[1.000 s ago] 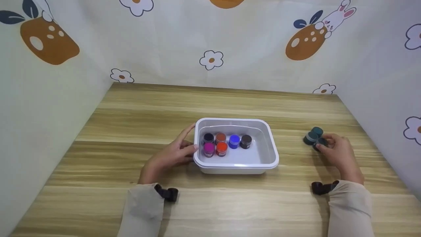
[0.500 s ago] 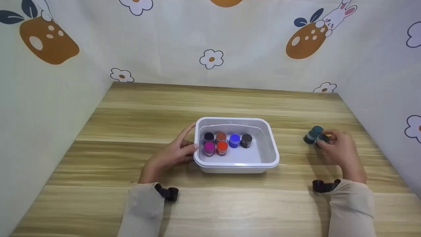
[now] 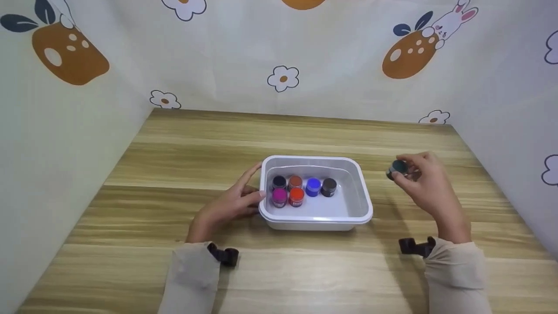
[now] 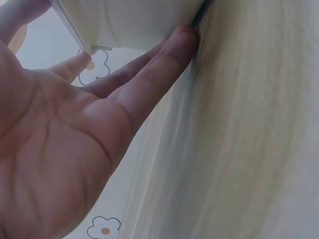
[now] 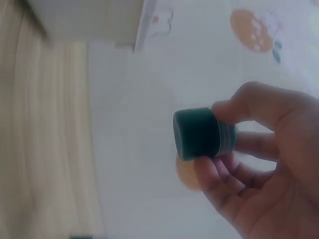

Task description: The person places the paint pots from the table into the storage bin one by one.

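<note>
In the head view my right hand (image 3: 429, 183) pinches a small dark green paint jar (image 3: 397, 168) between thumb and fingers, to the right of the white plastic tub (image 3: 316, 220). The right wrist view shows this jar (image 5: 197, 133) raised off the table and tipped on its side, thumb and fingertips round its clear end. My left hand (image 3: 229, 203) rests against the tub's left side with fingers extended, the thumb at the rim. In the left wrist view the straight fingers (image 4: 154, 79) touch the tub's outer wall (image 4: 134, 22) near the tabletop.
Inside the tub, at its left and middle, stand several paint jars: black, brown-red, purple (image 3: 279, 197), orange-red (image 3: 296, 196), blue (image 3: 313, 186) and dark brown (image 3: 328, 187). The wooden table (image 3: 209, 144) meets a patterned cloth (image 3: 235, 65) at the back and sides.
My right hand has lifted one dark green jar from its group and moved it left and up, toward the tub. The other green jars are now hidden behind the hand. My left hand stays put.
</note>
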A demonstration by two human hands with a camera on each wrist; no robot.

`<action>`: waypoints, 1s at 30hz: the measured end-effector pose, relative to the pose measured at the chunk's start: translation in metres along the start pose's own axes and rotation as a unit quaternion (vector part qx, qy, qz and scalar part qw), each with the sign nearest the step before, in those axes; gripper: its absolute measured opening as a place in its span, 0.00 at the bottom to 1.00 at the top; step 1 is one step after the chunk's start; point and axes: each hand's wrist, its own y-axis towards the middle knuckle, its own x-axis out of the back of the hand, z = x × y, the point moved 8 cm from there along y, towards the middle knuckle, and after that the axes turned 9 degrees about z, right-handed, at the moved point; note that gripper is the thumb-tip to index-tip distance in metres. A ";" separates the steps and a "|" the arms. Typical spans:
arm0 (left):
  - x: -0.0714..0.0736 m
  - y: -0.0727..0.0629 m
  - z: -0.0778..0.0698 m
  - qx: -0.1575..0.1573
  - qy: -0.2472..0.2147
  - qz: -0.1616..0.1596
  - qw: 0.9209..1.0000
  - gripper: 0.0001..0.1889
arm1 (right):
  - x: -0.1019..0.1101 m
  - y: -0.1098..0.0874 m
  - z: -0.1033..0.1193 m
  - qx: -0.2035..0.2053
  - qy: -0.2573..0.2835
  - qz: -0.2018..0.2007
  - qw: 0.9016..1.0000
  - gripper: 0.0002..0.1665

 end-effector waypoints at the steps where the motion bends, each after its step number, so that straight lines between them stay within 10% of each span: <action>1: 0.000 0.000 0.000 0.001 -0.001 0.000 1.000 0.42 | -0.004 0.003 0.007 0.011 0.004 0.004 1.000 0.22; 19: -0.002 -0.001 -0.003 -0.003 -0.002 0.000 1.000 0.42 | -0.109 0.029 0.080 0.096 -0.013 0.204 0.974 0.21; 30: -0.003 -0.002 -0.004 0.002 -0.002 0.001 1.000 0.42 | -0.141 0.029 0.091 0.118 -0.055 0.247 0.960 0.18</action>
